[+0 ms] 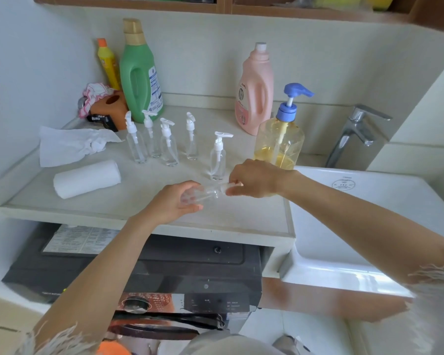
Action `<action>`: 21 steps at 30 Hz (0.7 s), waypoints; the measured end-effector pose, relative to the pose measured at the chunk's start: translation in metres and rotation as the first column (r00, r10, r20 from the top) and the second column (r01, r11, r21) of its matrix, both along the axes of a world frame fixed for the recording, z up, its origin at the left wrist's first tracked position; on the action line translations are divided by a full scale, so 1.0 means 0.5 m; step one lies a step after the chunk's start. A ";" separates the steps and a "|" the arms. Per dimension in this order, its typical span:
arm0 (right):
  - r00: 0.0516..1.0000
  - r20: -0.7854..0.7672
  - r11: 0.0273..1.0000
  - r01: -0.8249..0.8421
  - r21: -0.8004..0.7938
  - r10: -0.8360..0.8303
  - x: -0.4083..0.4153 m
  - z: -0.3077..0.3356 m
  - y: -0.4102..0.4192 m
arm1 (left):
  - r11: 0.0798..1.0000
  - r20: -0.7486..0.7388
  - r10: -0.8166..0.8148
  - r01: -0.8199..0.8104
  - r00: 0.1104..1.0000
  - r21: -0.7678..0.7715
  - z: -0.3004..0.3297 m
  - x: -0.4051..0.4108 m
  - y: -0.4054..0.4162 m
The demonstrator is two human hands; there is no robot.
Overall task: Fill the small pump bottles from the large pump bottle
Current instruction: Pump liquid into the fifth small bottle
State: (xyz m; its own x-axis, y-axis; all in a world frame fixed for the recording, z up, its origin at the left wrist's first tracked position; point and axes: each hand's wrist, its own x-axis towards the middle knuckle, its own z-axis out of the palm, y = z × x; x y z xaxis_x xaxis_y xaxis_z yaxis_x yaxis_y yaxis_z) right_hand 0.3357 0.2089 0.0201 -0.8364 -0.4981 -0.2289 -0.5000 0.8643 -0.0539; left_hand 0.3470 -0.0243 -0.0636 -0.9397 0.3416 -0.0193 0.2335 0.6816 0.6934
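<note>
left hand [176, 201] holds small bottle [201, 193]; right hand [254, 178] grips its pump

Views: you are getting one only, the head camera, so no second view is sharing any part of the scene.
Position: it is sitting on your head, above the front edge of the counter [144, 201].
Direction: it is looking forward and down, towards the back wall [318, 60].
Nearness: it is sitting close; your forearms are entering from the bottom corners, and your left hand [174, 203] and right hand [254, 179] are meeting near the middle.
Lens: it is bending the straight edges towards the borders.
Reach: it is taking in the shelf [215, 7] at the top, the faucet [356, 134] and sink [369, 226] at right, and the washing machine [149, 272] under the counter.
</note>
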 end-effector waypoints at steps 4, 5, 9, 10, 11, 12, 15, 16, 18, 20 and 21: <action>0.998 -0.062 0.998 -0.019 -0.067 0.015 -0.003 -0.006 0.001 | 1.000 -0.015 0.003 -0.003 1.000 -0.006 0.001 -0.002 -0.006; 0.999 -0.039 0.997 -0.009 -0.082 0.005 -0.001 -0.010 -0.001 | 1.000 -0.021 0.006 -0.006 1.000 -0.009 0.002 -0.004 -0.008; 1.000 0.001 0.979 0.012 -0.202 -0.012 -0.004 -0.039 -0.006 | 0.999 -0.025 -0.008 0.007 1.000 -0.038 -0.002 -0.018 -0.006; 0.999 -0.051 0.982 -0.012 -0.188 0.002 -0.007 -0.041 -0.005 | 0.998 -0.022 -0.011 0.010 1.000 -0.059 -0.003 -0.020 -0.003; 0.995 -0.102 0.983 -0.035 -0.178 0.017 -0.010 -0.041 -0.004 | 0.997 -0.013 -0.008 0.007 1.000 -0.079 -0.005 -0.024 -0.003; 0.990 -0.137 0.982 -0.049 -0.180 0.024 -0.012 -0.039 -0.002 | 0.996 -0.003 -0.004 0.004 1.000 -0.093 -0.006 -0.027 -0.001; 0.959 -0.275 0.983 -0.111 -0.149 0.066 -0.016 -0.043 -0.002 | 0.994 0.003 0.006 -0.006 1.000 -0.109 -0.002 -0.038 0.000; 0.950 -0.301 0.987 -0.117 -0.108 0.079 -0.016 -0.046 -0.003 | 0.994 -0.003 -0.001 0.001 1.000 -0.113 0.000 -0.041 0.000; 0.977 -0.207 0.996 -0.062 -0.064 0.048 -0.019 -0.047 0.000 | 0.994 -0.008 -0.017 0.016 1.000 -0.112 0.001 -0.048 0.000; 0.998 -0.054 0.994 0.004 -0.105 -0.010 -0.021 -0.050 0.007 | 0.994 -0.003 -0.024 0.024 1.000 -0.109 0.002 -0.053 0.000; 1.000 -0.018 0.990 0.013 -0.144 -0.015 -0.024 -0.054 0.011 | 0.993 -0.006 -0.029 0.028 1.000 -0.116 0.002 -0.056 0.002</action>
State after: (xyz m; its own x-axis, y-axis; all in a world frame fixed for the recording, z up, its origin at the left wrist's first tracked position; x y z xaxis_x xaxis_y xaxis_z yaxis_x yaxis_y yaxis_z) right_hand 0.3236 0.2145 -0.0070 -0.8470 -0.5129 -0.1397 -0.4902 0.8552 -0.1683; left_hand 0.3190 -0.0232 -0.0627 -0.9298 0.3643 -0.0533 0.2592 0.7505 0.6079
